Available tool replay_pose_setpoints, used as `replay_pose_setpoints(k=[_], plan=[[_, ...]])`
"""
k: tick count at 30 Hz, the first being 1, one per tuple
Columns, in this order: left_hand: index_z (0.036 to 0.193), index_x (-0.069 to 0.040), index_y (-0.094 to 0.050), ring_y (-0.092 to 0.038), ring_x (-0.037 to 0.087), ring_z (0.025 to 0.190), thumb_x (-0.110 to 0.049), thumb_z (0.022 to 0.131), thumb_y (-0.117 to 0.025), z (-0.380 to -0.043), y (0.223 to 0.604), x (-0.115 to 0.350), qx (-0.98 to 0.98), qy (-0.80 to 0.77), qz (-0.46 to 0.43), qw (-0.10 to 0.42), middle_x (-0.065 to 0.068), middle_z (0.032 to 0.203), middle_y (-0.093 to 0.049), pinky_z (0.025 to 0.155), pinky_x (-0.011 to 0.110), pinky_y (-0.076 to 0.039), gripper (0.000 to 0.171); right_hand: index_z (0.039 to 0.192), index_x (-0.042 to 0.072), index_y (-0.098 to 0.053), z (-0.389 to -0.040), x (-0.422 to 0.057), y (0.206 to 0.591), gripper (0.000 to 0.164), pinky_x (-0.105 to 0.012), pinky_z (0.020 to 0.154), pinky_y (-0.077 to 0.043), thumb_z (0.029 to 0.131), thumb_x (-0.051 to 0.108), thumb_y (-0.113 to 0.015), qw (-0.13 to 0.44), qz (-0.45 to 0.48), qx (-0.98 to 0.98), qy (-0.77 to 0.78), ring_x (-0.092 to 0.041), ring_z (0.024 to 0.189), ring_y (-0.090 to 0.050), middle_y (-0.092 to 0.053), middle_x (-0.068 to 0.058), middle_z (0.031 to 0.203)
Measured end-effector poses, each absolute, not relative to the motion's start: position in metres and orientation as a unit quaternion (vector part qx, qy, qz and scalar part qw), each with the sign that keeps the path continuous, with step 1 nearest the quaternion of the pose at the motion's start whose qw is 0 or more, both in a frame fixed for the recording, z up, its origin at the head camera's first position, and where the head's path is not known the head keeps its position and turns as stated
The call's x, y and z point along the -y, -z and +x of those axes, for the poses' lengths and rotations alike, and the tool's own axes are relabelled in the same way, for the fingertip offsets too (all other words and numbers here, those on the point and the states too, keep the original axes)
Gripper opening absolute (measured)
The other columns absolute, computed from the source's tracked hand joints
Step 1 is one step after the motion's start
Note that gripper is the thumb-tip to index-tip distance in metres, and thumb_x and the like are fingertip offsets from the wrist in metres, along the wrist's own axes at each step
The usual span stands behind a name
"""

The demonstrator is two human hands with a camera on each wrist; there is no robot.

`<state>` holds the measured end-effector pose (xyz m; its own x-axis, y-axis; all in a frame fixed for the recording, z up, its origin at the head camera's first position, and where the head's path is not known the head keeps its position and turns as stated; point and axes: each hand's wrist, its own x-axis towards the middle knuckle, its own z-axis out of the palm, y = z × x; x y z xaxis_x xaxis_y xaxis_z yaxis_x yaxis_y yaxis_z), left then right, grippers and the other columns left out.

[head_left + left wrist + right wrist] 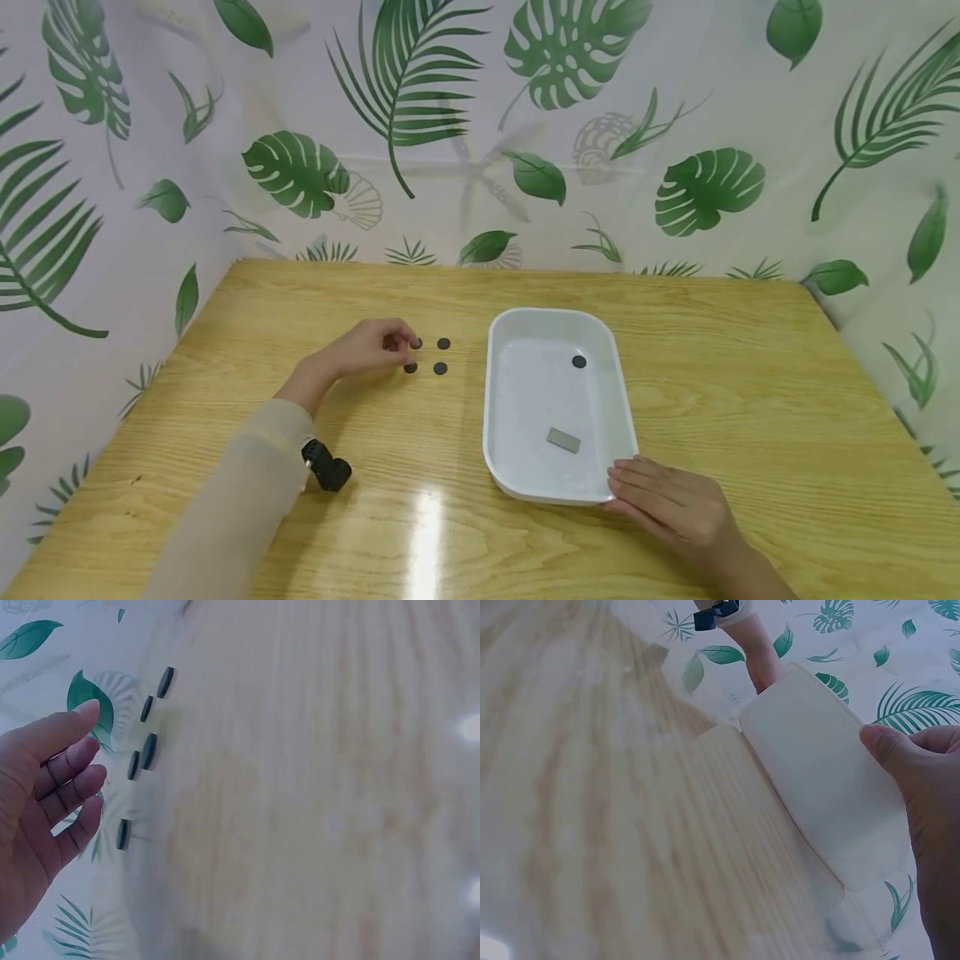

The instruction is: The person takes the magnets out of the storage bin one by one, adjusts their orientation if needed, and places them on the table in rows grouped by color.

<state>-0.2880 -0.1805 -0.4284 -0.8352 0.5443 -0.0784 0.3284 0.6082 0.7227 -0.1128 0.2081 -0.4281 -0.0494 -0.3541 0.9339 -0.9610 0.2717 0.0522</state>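
Observation:
Over the table on the left, my left hand (375, 344) hovers beside small dark discs (440, 368), its fingers loosely bent. The left wrist view shows several of these discs (150, 751) past the fingertips, with nothing between thumb and fingers of the hand (52, 776). A white rectangular tray (498, 479) stands right of the discs. My right hand (675, 508) pinches its near right corner; in the right wrist view the thumb (885, 746) presses the tray's outer wall (817, 780) just below the rim. Inside lie one dark disc (579, 362) and a grey rectangular bar (563, 440).
The wooden table (750, 375) reaches back to a white cloth (465, 108) printed with green leaves, which also hangs along both sides. A black device (326, 467) is strapped on the left wrist, close above the table.

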Motion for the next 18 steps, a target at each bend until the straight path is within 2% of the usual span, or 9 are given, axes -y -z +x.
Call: replay_pose_setpoints(k=[4, 8, 15, 18], plan=[[0.108, -0.003, -0.062, -0.054, 0.018, 0.079, -0.017, 0.089, -0.066, -0.292, 0.418, 0.17, -0.877, -0.367, 0.263, 0.165, 0.004, 0.086, -0.06, 0.072, 0.031, -0.046, 0.024, 0.079, -0.003, -0.075, -0.112, -0.209, 0.428, 0.019, -0.031, 0.075, -0.055, 0.083, 0.016, -0.072, 0.469, 0.507, 0.647, -0.324, -0.025, 0.065, -0.069, -0.071, -0.017, 0.076], [0.11, -0.005, -0.063, -0.054, 0.018, 0.08, -0.018, 0.089, -0.065, -0.297, 0.416, 0.162, -0.871, -0.361, 0.281, 0.179, 0.003, 0.088, -0.06, 0.073, 0.032, -0.047, 0.025, 0.079, -0.003, -0.075, -0.111, -0.208, 0.428, 0.019, -0.031, 0.075, -0.055, 0.083, 0.016, -0.072, 0.471, 0.505, 0.648, -0.323, -0.025, 0.065, -0.07, -0.071, -0.017, 0.076], [0.114, -0.004, -0.062, -0.057, 0.017, 0.09, -0.024, 0.089, -0.065, -0.298, 0.399, 0.143, -0.858, -0.362, 0.311, 0.189, 0.002, 0.094, -0.063, 0.086, 0.034, -0.047, 0.032, 0.079, -0.003, -0.075, -0.111, -0.209, 0.428, 0.019, -0.031, 0.075, -0.055, 0.083, 0.016, -0.072, 0.468, 0.505, 0.65, -0.323, -0.026, 0.065, -0.069, -0.071, -0.017, 0.077], [0.116, -0.004, -0.061, -0.057, 0.016, 0.093, -0.027, 0.089, -0.065, -0.298, 0.392, 0.137, -0.852, -0.361, 0.32, 0.204, 0.0, 0.097, -0.063, 0.087, 0.034, -0.047, 0.036, 0.079, -0.002, -0.075, -0.111, -0.21, 0.429, 0.019, -0.031, 0.075, -0.055, 0.083, 0.016, -0.072, 0.466, 0.503, 0.652, -0.323, -0.026, 0.064, -0.069, -0.071, -0.017, 0.077]])
